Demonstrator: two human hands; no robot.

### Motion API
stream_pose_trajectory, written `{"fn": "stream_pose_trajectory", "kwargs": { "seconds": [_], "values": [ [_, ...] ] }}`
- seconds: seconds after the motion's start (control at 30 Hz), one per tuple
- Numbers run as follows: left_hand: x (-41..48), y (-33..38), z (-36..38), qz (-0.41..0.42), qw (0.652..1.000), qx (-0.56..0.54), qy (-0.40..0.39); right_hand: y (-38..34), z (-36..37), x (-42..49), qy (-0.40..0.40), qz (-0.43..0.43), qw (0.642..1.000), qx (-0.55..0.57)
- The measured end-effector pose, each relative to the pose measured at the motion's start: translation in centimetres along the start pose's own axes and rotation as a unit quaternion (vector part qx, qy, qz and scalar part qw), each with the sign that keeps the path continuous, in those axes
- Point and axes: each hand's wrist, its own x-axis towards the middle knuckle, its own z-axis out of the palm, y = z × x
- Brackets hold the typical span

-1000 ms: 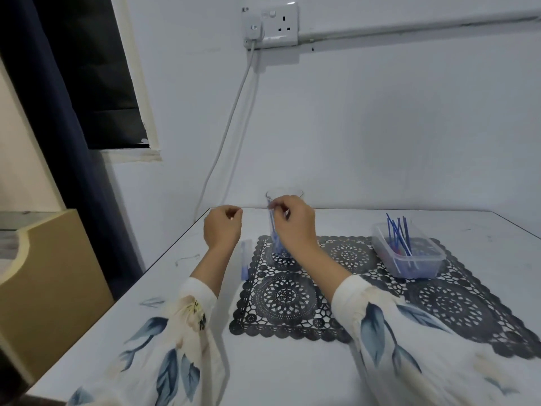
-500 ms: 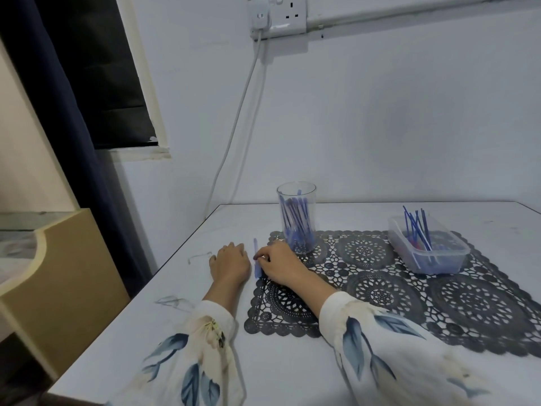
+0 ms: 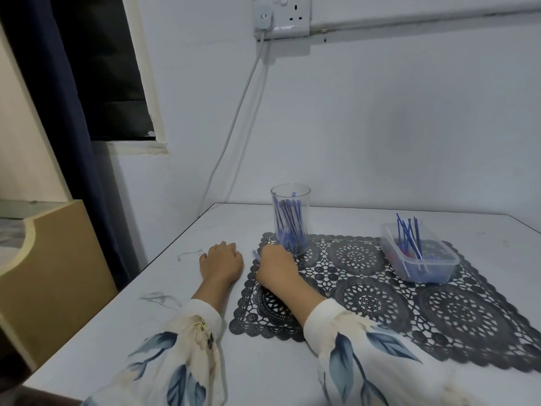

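Observation:
A clear glass (image 3: 290, 218) full of blue sticks stands at the far left corner of the dark lace mat (image 3: 439, 315). A clear plastic box (image 3: 419, 259) on the mat's right side holds several more blue sticks. My right hand (image 3: 276, 266) lies at the mat's left edge, in front of the glass, its fingers curled round a small blue stick (image 3: 256, 254) whose tip pokes out to the left. My left hand (image 3: 221, 260) rests palm down on the white table (image 3: 164, 332) just left of the mat, holding nothing.
A wall stands behind the table, with a socket (image 3: 281, 16) and a white cable (image 3: 234, 127) hanging down to the table's back left corner. A wooden piece of furniture (image 3: 49, 268) stands left of the table. A scrap of thread (image 3: 188, 254) lies by my left hand.
Both hands came down from the glass's rim to the table. My right hand took up a blue stick at the mat's left edge; my left hand now lies flat.

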Motion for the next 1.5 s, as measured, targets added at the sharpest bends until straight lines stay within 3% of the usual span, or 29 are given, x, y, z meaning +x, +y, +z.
{"fn": "stream_pose_trajectory", "kwargs": {
  "seconds": [0.13, 0.2, 0.27, 0.33, 0.47, 0.6, 0.8, 1.03, 1.33, 1.5],
  "values": [
    [0.0, 0.0, 0.0, 0.009, 1.0, 0.004, -0.006, 0.1, -2.4, -0.5, -0.066, -0.01, 0.997, -0.035],
    [-0.1, 0.0, -0.1, 0.008, 1.0, 0.003, -0.007, 0.1, -4.2, -0.4, -0.056, -0.019, 0.998, 0.022],
    [-0.1, 0.0, -0.2, 0.008, 1.0, 0.006, -0.004, -0.2, -6.0, -0.5, 0.005, -0.046, 0.988, 0.149],
    [-0.1, 0.1, -0.3, 0.005, 1.0, 0.001, 0.0, -0.7, -7.8, -0.8, 0.116, -0.076, 0.954, 0.265],
    [-0.3, 0.3, -0.2, 0.009, 1.0, -0.012, 0.008, -1.2, -10.7, 0.0, 0.29, -0.121, 0.885, 0.344],
    [-0.5, 0.2, -0.1, 0.005, 1.0, -0.013, 0.008, 0.3, -11.9, 2.7, 0.327, -0.102, 0.895, 0.287],
    [-0.5, 0.3, -0.2, 0.01, 1.0, -0.016, 0.018, 3.7, -11.4, 5.2, 0.278, -0.034, 0.94, 0.193],
    [-0.5, 0.3, 0.1, 0.008, 0.999, -0.019, 0.036, 5.1, -9.6, 5.7, 0.258, -0.038, 0.957, 0.126],
    [-0.6, 0.3, 0.2, 0.009, 0.998, -0.018, 0.056, 5.8, -8.9, 4.3, 0.274, -0.075, 0.95, 0.131],
    [-0.7, 0.6, -0.5, 0.011, 0.995, -0.047, 0.086, 6.4, -9.0, 1.3, 0.367, -0.107, 0.901, 0.204]
  ]
}}
